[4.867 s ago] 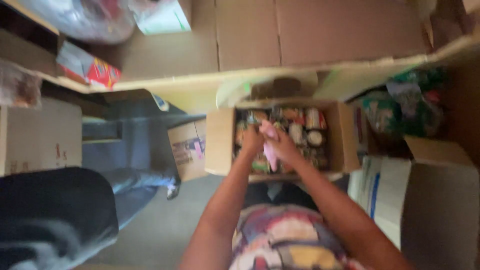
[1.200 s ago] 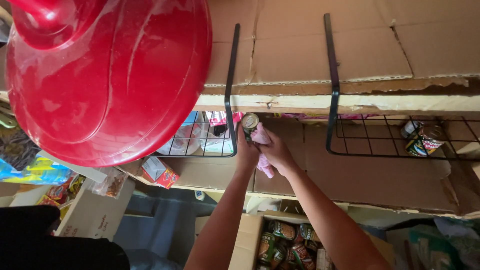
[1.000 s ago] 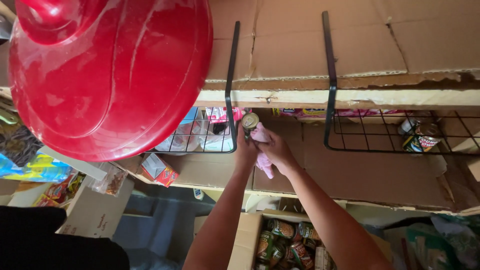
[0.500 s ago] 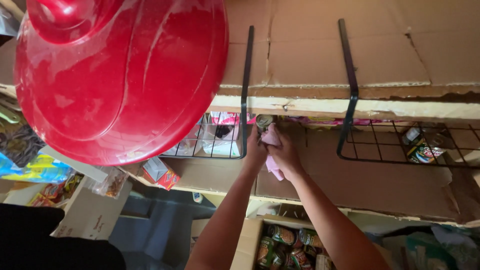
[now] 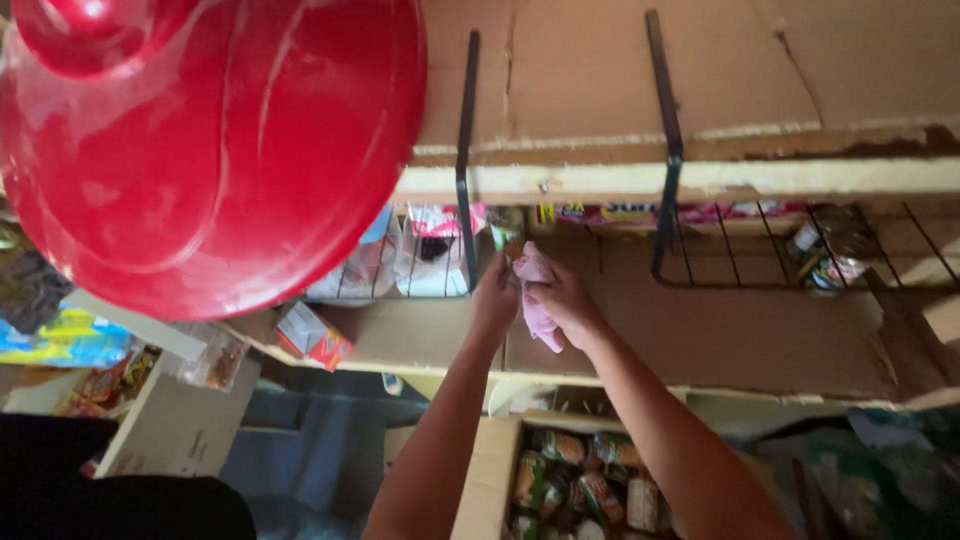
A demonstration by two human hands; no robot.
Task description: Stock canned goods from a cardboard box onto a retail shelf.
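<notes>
Glossy red plastic lid (image 5: 215,150), pink cloth (image 5: 537,300)

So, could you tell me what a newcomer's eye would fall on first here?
A big shiny red plastic-wrapped ball fills the upper left, hanging in front of the shelves. In the middle, the left hand and right hand reach up together to the wire shelf, the right hand gripping a pink cloth. Below them sits an open cardboard box packed with cans.

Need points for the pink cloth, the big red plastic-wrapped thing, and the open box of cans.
pink cloth (image 5: 537,310), head view, on the fold hanging below the right hand.
red plastic-wrapped thing (image 5: 215,150), head view, middle of its glossy curved side.
box of cans (image 5: 488,478), head view, on its left cardboard wall.
</notes>
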